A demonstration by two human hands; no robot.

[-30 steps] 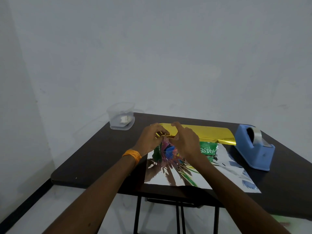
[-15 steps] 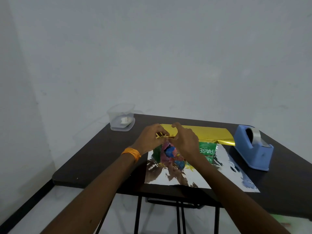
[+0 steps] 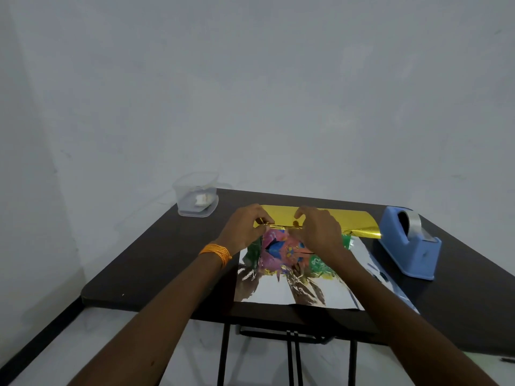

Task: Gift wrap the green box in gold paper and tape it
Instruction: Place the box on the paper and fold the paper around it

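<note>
Counts: one green box (image 3: pixel 320 264); one gold paper (image 3: pixel 320 218); one tape dispenser (image 3: pixel 409 246) at 3 o'clock
Left hand (image 3: pixel 245 229): curled, pinching the gold paper's fold
Right hand (image 3: pixel 317 232): pinching same fold

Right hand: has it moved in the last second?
Yes. The right hand has slid slightly right along the fold of the gold paper, toward the blue tape dispenser.
</note>
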